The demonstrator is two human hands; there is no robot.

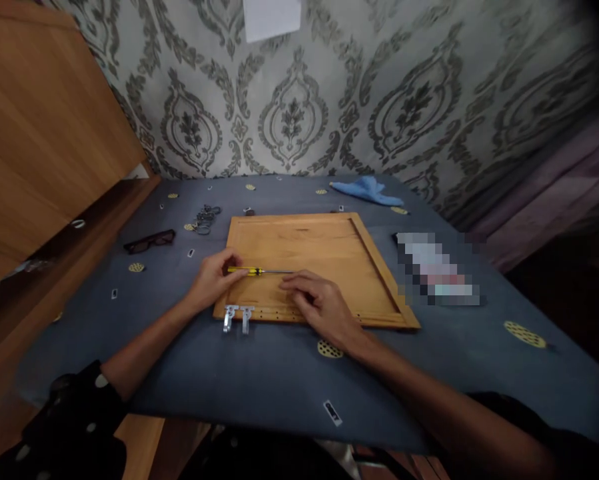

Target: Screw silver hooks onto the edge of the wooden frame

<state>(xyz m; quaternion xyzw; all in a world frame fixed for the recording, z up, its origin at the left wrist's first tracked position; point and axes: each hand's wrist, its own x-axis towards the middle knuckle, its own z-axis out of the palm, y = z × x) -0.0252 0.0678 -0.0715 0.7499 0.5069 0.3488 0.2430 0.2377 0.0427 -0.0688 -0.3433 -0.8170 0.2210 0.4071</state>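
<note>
A screwdriver (252,271) with a yellow and black handle lies level above a wooden cabinet door (309,247). My left hand (214,277) is closed around the handle end, over the door's left edge. The thin metal shaft runs right to the curled fingers of my right hand (322,303), which seem closed at its tip; whether a small part is also held there is hidden. Two metal hinges, a left one (229,319) and a right one (246,320), sit at the door's near left corner, their arms jutting past the edge. Several small dark holes line that near edge.
Dark glasses (149,242) and a cluster of small metal pieces (204,220) lie left on the blue tablecloth (259,380). A blue cloth (366,190) is at the back, a blurred-out flat item (436,270) at right. A wooden cabinet (54,127) borders the left side.
</note>
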